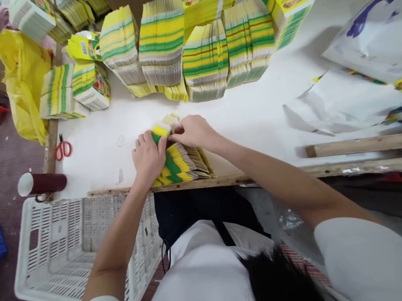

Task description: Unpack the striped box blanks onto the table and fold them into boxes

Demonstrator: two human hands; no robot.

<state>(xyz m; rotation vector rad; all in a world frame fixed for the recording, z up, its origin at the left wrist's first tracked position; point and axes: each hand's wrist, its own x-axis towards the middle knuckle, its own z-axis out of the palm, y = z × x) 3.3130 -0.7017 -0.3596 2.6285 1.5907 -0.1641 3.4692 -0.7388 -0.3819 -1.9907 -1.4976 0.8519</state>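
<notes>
At the table's front edge stands a stack of flat folded cartons point(178, 162), yellow and green with pale edges. My left hand point(149, 155) wraps round the stack's left side, with the thumb over its top. From the right, my right hand point(195, 132) reaches in, its thumb and fingers pinched at the edges of the upper cartons. A dark gap shows in the stack between the hands. What exactly lies between the right fingertips is partly hidden.
Several bundles of flat cartons point(161, 39) line the back of the white table point(249, 116). Red scissors point(63, 149) and a dark red mug point(46, 182) are at the left. A white plastic basket point(53, 247) stands below. White sheets point(347, 100) and a wooden bar point(358, 146) lie right.
</notes>
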